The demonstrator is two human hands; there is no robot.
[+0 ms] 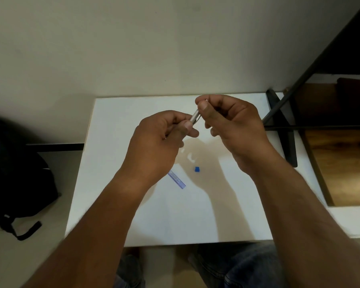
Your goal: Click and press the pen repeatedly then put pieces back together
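Both hands are raised over a white table [116, 204] and hold one slim silver pen [194, 117] between them. My left hand [162, 140] grips its lower end with curled fingers and thumb. My right hand [231, 125] pinches its upper end between thumb and forefinger. Most of the pen is hidden inside the two hands. On the table below lie a clear blue-tinted tube [177, 180], partly under my left wrist, and a small blue cap [197, 169].
A black backpack [17, 183] lies on the floor left of the table. Black metal bars [289, 129] cross at the table's right edge, with a wooden surface [337, 163] beyond. A pale wall rises behind. My knees in jeans [237, 267] show below the front edge.
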